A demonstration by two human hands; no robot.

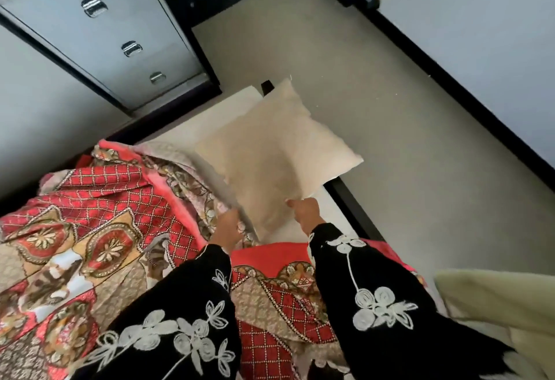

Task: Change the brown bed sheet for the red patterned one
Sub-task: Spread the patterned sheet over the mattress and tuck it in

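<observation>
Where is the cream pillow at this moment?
In the head view, the cream pillow is at the centre, gripped at its near edge by the left hand and the right hand, right of the bunched red patterned sheet.

A home bedroom: a sheeted bed (90,244), a pillow (276,145), a drawer cabinet (99,25).

I am gripping a cream pillow (279,151) with my left hand (228,226) and right hand (304,211), holding it above the red patterned sheet (99,229).

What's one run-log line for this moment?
left hand: grips pillow edge | right hand: pinches pillow corner | pillow: held over bare mattress | red patterned sheet: crumpled, not yet spread
</observation>
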